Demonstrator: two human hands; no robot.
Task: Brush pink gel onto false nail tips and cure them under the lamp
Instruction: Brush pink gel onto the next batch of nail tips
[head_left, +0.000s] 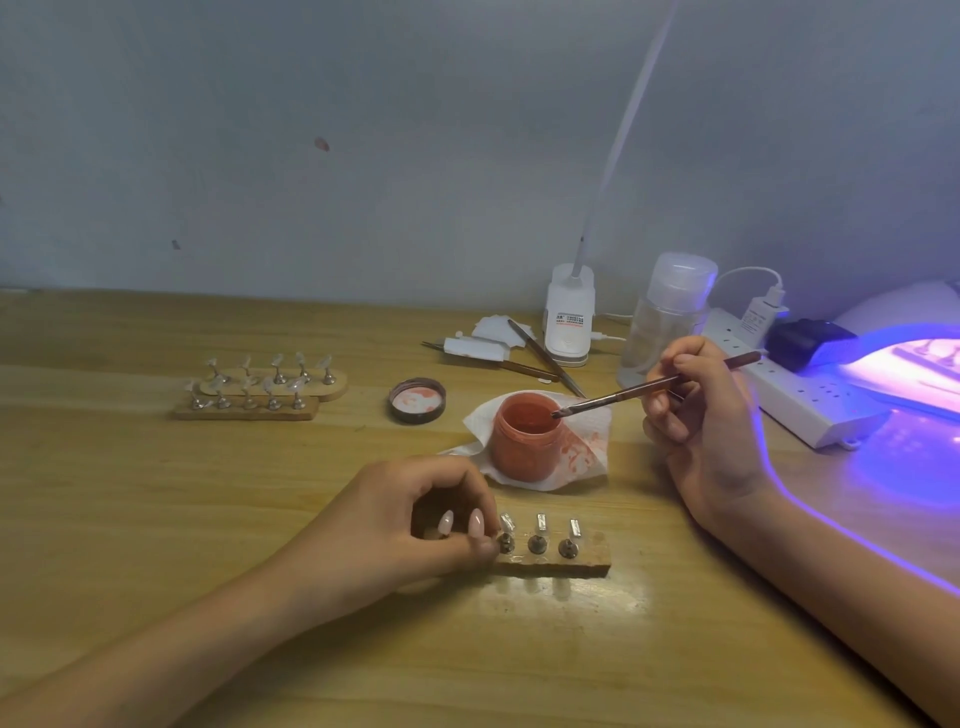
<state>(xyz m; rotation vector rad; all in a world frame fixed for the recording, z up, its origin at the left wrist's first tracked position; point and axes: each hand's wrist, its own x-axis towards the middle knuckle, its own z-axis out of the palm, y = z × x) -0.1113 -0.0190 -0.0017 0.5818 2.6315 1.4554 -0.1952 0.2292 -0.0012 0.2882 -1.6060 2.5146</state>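
The left hand (441, 525) curls its fingers round the left end of a small rough wooden block (582, 564) at 6 o'clock on the grained wooden surface (156, 519). Three metal pegs on the block carry clear glossy nail tips (541, 521). The right hand (696, 415) pinches a slim brown-handled brush (623, 395), its bristles at the mouth of an open round jar of coral-pink gel (522, 441), which stands on a pink-stained white tissue (587, 447). At 3 o'clock a white domed lamp (914, 358) glows violet.
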